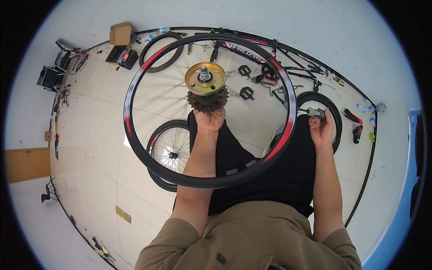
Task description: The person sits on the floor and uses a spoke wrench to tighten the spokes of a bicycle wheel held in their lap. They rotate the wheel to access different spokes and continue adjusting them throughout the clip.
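My left hand point(209, 120) is closed under the hub of a bicycle wheel, around the lower axle end below the dark sprockets point(208, 101). A gold brake drum point(198, 85) with the bare axle end point(204, 73) faces up. The black, silver and red wheel rim point(283, 148) circles my left forearm, lying roughly flat in the air; only faint streaks show where its spokes run. Off to the right, my right hand point(321, 131) grips a grey-green handled tool point(317, 113) with a short thin shaft pointing left; its exact kind is unclear.
Beyond the wheel, a black and red bicycle frame point(288, 68) lies by the wall, with two pedals point(246, 93) nearer. A spoked wheel point(155, 148) rests beside my left leg; tyres lie far left point(142, 58) and right point(337, 118). An open cardboard box point(120, 33) stands back left.
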`<state>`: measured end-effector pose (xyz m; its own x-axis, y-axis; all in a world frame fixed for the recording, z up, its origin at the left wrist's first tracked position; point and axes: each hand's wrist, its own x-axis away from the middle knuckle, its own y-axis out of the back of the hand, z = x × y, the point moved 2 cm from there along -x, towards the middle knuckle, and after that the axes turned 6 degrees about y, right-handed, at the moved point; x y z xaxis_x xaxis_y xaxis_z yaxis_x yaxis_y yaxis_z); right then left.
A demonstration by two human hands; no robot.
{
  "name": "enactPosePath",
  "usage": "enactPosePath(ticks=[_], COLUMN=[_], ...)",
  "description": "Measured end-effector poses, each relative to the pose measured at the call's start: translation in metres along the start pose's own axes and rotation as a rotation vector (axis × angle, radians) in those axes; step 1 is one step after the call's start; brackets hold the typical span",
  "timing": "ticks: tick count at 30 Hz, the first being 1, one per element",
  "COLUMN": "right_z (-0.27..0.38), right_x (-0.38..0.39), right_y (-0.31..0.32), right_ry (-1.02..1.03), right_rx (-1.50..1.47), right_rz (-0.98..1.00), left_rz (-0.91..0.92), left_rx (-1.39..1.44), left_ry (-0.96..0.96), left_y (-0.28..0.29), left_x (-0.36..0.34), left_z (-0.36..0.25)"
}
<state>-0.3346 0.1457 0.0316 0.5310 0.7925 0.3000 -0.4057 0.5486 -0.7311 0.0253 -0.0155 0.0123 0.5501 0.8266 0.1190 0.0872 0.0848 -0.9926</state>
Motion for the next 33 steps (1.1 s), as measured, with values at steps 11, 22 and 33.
enactPosePath(ticks=[11,22,33], right_z=[-0.001,-0.004,-0.004], right_x=[0.000,-0.001,-0.001], right_y=[-0.001,0.003,0.002], right_ry=[-0.002,-0.033,-0.025], right_rx=[0.009,-0.035,-0.035], right_rz=[-0.014,-0.010,-0.046], left_rz=[0.133,0.135,0.204], left_rx=[0.057,0.076,0.023], left_ry=[0.059,0.016,0.086], left_y=[0.008,0.022,-0.006], left_x=[-0.001,-0.004,0.000], left_z=[-0.004,-0.014,0.001])
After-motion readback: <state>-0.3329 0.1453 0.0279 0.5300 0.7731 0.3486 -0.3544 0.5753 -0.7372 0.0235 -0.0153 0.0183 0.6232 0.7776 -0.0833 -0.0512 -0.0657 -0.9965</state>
